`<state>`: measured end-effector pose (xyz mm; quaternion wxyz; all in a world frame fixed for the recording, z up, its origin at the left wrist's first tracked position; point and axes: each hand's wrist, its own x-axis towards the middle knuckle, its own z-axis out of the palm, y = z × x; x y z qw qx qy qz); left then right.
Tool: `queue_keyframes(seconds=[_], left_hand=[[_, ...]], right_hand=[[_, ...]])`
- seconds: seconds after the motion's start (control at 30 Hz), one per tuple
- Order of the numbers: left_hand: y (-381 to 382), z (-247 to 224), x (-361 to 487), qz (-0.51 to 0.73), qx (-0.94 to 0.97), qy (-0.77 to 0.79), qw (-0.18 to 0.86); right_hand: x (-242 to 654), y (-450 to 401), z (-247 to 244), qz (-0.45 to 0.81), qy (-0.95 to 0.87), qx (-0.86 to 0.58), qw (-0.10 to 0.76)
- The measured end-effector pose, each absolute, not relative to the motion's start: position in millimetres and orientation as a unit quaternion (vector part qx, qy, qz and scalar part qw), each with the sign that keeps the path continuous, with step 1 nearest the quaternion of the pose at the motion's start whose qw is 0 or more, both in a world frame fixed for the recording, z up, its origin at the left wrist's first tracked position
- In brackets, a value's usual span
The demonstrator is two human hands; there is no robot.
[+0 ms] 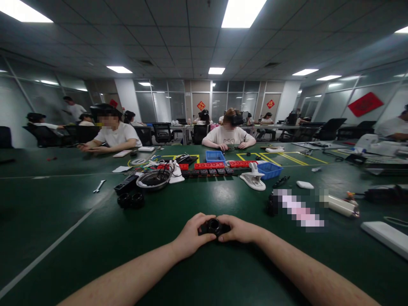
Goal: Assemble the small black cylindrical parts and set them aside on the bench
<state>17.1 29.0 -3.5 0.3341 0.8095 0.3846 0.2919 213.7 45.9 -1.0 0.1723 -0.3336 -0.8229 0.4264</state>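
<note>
A small black part with a round, ring-like opening (pixel 214 226) is between my two hands, low over the green table; its exact kind is not clear. My left hand (pixel 192 234) grips its left side, thumb along the near edge and fingers over the far edge. From the right, my right hand (pixel 239 229) holds it with thumb and fingers in the same way. The opening faces up toward me, while much of the body is hidden by my fingers. Farther left lies a pair of black round parts (pixel 130 199), apart from my hands.
Ahead are red power strips (pixel 208 165), blue bins (pixel 269 170), a white clip base (pixel 253 180) and a round metal-rimmed pan (pixel 153 179). A wrench (pixel 99 186) lies left. On the right are a beige cylinder (pixel 339 205) and a white bar (pixel 385 238). People sit across the table.
</note>
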Motion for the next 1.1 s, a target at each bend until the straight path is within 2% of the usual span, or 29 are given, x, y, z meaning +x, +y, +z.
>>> queue_keyframes(seconds=[0.3, 0.5, 0.6, 0.7, 0.9, 1.1], left_hand=[[25.5, 1.1, 18.8, 0.287, 0.813, 0.389, 0.326], [24.4, -6.3, 22.3, 0.313, 0.780, 0.449, 0.303], [25.7, -9.6, 22.6, 0.330, 0.769, 0.460, 0.297], [27.6, -8.9, 21.8, 0.325, 0.779, 0.442, 0.304], [26.7, -1.0, 20.4, 0.298, 0.800, 0.409, 0.324], [25.4, -0.3, 19.8, 0.302, 0.801, 0.401, 0.327]], right_hand=[[208.8, 42.0, 0.4, 0.394, -0.823, -0.366, 0.183], [189.9, 31.3, -12.6, 0.178, -0.815, -0.518, 0.191], [183.6, 27.7, -15.9, 0.106, -0.816, -0.535, 0.194], [187.6, 30.0, -13.6, 0.131, -0.837, -0.489, 0.205], [209.7, 42.9, -4.1, 0.281, -0.871, -0.359, 0.185], [215.1, 46.7, -1.4, 0.344, -0.858, -0.337, 0.180]])
